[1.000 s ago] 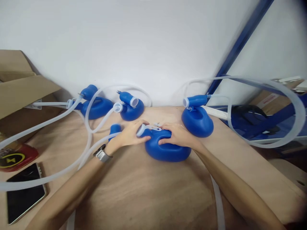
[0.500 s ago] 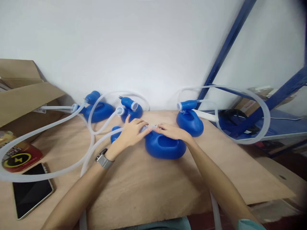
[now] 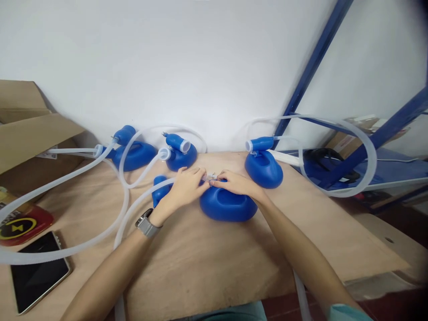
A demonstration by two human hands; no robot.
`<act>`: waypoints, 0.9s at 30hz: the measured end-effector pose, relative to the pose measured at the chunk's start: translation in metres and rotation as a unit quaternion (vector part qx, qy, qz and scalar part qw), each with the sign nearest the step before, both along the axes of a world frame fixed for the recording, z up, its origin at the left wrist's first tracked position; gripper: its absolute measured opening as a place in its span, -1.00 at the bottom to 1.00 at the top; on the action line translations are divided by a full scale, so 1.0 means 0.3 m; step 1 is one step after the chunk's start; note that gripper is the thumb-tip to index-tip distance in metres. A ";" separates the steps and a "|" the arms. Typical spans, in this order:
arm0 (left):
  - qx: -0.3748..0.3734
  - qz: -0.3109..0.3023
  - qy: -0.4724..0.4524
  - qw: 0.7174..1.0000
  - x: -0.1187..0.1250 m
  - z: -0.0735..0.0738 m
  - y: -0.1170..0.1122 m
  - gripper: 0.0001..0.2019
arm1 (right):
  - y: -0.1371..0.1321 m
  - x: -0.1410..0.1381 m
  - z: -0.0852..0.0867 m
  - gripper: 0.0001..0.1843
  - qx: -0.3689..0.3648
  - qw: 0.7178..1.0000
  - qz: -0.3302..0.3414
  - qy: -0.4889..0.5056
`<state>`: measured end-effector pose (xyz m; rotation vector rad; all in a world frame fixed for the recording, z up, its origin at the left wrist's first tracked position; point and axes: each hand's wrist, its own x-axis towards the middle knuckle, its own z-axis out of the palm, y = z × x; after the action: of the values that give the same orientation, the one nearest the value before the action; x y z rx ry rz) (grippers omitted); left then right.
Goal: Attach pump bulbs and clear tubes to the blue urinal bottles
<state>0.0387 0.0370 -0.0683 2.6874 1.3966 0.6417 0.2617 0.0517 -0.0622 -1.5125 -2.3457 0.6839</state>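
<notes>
A blue plastic pump body [image 3: 227,205] lies on the wooden table [image 3: 207,263] in front of me. My left hand [image 3: 185,187], with a metal watch at the wrist, is curled over its neck at the left. My right hand [image 3: 236,183] rests on top, fingers pinched on a small clear clip [image 3: 210,177] at the neck. The two hands meet at that clip. A clear flexible tube [image 3: 133,209] runs from under my left hand toward me.
Three more blue pump bodies stand at the back: [image 3: 133,151], [image 3: 180,154], [image 3: 264,167], each with clear tubing looping around. A cardboard box [image 3: 30,129] is at the left, a phone [image 3: 36,276] and red packet [image 3: 20,220] near it. Blue shelf frame [image 3: 310,67] at the right.
My view has pulled back and tilted. Both hands have drawn together at the neck of the near pump body, fingertips now on the small clip.
</notes>
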 end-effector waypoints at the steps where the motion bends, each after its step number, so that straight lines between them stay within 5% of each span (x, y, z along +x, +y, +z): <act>1: 0.002 0.002 0.000 1.000 0.003 -0.001 0.000 -0.83 | -0.002 -0.004 0.000 -0.39 -0.004 1.000 0.000 0.008; 12: -0.029 0.048 -0.056 0.997 0.032 0.010 -0.001 -0.65 | 0.008 0.005 -0.026 -0.49 -0.013 0.999 -0.037 0.023; 23: -0.054 0.108 -0.137 0.983 0.052 -0.019 0.002 -0.76 | -0.043 -0.025 0.033 -0.38 -0.022 0.998 -0.056 -0.010; 27: -0.041 0.099 -0.168 0.980 0.044 -0.024 -0.001 -0.88 | -0.101 -0.062 0.036 -0.63 0.137 0.990 -0.026 0.012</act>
<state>0.0518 0.0367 -0.0754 2.2583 1.5635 0.9751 0.2431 0.0214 -0.0514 -1.4289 -2.2644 0.3477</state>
